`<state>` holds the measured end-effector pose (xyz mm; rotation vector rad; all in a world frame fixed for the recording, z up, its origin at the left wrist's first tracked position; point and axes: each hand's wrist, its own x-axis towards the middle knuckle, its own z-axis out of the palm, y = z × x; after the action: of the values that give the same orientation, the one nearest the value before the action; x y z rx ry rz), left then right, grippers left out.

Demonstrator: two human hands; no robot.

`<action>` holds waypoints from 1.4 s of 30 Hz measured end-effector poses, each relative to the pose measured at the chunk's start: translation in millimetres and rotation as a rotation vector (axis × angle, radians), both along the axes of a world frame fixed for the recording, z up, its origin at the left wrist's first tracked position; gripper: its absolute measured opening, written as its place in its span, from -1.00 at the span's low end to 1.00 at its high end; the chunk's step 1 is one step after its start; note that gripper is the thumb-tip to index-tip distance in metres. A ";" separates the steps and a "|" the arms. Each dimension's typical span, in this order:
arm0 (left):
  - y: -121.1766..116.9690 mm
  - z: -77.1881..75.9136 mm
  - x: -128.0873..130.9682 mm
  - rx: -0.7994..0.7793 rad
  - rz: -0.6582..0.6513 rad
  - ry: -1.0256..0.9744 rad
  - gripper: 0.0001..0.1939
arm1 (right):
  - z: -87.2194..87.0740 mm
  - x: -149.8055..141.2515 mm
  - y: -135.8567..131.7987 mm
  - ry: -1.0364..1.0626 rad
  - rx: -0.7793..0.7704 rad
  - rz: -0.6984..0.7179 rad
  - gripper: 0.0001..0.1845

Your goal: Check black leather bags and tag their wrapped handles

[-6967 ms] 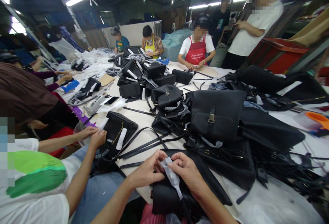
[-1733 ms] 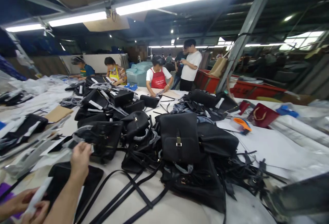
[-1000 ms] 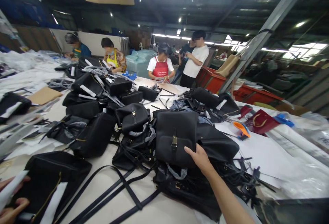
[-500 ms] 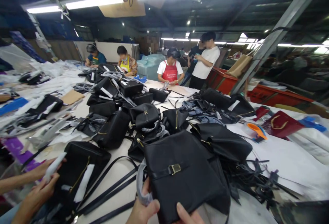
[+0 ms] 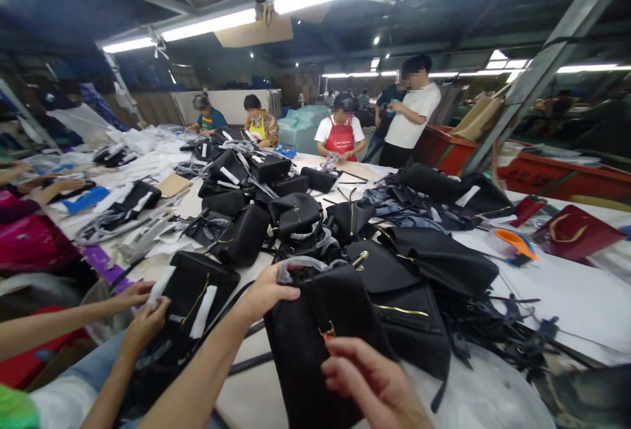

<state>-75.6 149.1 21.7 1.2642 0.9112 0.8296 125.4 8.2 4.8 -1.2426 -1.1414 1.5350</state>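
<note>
A black backpack (image 5: 315, 376) with a short gold-buckled strap is in front of me at the bottom centre. My left hand (image 5: 266, 294) is closed around its top handle (image 5: 298, 269), which is wrapped in clear plastic. Fingers curled, my right hand (image 5: 369, 376) is at the gold buckle (image 5: 327, 331) on the bag's front; what lies between its fingertips is hidden. Just to the right is another black bag (image 5: 409, 337) with gold zippers.
Many black bags (image 5: 241, 235) are piled across the table. At left a co-worker's hands (image 5: 148, 301) hold a white wrapped piece on a black bag (image 5: 185, 278). Loose black straps (image 5: 522, 337), an orange tape dispenser (image 5: 515, 242) and a dark red bag (image 5: 576, 232) lie right.
The backpack has turned so its handle points away from me. My left hand has moved up to the handle, and my right hand from the lower edge to the buckle. The view has swung left.
</note>
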 end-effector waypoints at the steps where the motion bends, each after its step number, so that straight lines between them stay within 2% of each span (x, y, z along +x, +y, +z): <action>1: 4.3 0.5 -3.6 -0.046 -0.057 0.034 -0.43 | 3.7 12.5 2.4 -0.123 0.075 -0.127 -0.50; 3: 10.9 -6.1 -6.5 -0.112 -0.118 0.071 -0.45 | -0.1 33.2 8.0 -0.316 0.127 -0.303 -0.55; 4: 13.1 -12.5 -5.8 -0.135 -0.136 0.080 -0.45 | -6.7 40.0 10.1 -0.384 0.122 -0.342 -0.57; 8: 15.3 -43.5 4.4 -0.199 -0.203 0.081 -0.49 | -41.1 48.3 10.9 -0.495 0.070 -0.385 -0.60; 11: 15.0 -60.5 9.7 -0.236 -0.264 0.077 -0.50 | -51.9 46.9 8.9 -0.365 -0.023 -0.324 -0.60; 15: 19.2 -68.6 11.4 -0.260 -0.327 0.113 -0.47 | -42.6 38.1 8.2 -0.062 -0.249 -0.232 -0.52; 19: 26.2 -63.8 16.3 -0.225 -0.345 0.207 -0.55 | -33.0 20.1 7.9 0.367 -0.430 -0.184 -0.55; 21: 25.9 -57.2 19.6 -0.167 -0.282 0.292 -0.64 | -31.6 13.5 9.2 0.497 -0.498 -0.211 -0.59; 23: 18.1 -46.5 22.2 -0.078 -0.161 0.372 -0.74 | -30.3 10.5 11.3 0.546 -0.542 -0.234 -0.63; 25: 0.3 -31.7 23.6 0.024 -0.022 0.419 -0.84 | -27.9 10.1 12.8 0.555 -0.552 -0.251 -0.65; 27: -26.7 -15.9 23.7 0.146 0.106 0.451 -0.81 | -24.6 10.8 12.6 0.557 -0.547 -0.251 -0.65; 28: -42.2 -9.3 23.3 0.311 0.206 0.500 -0.84 | -22.9 11.1 11.9 0.560 -0.545 -0.246 -0.65; 29: -58.0 -4.4 22.7 0.438 0.252 0.536 -0.88 | -21.2 11.3 10.8 0.564 -0.545 -0.243 -0.65; 30: -73.1 -1.7 22.1 0.488 0.227 0.536 -0.89 | -19.7 11.4 9.6 0.569 -0.547 -0.237 -0.65; 33: -108.9 -6.2 21.7 0.455 0.085 0.504 -0.80 | -16.5 10.9 6.3 0.579 -0.540 -0.213 -0.63; 35: -122.1 -14.4 23.3 0.404 0.061 0.515 -0.69 | -15.5 9.8 4.6 0.598 -0.535 -0.195 -0.62; 38: -129.9 -21.9 28.8 0.383 0.080 0.561 -0.55 | -15.1 6.9 2.1 0.631 -0.558 -0.152 -0.59; 42: -131.2 -20.3 40.7 0.369 0.191 0.662 -0.55 | -16.1 2.6 -3.7 0.622 -0.522 -0.139 -0.60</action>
<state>-34.9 17.9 1.4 1.8504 1.4669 0.7549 128.0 4.5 -11.3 -1.0091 -0.2545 1.9840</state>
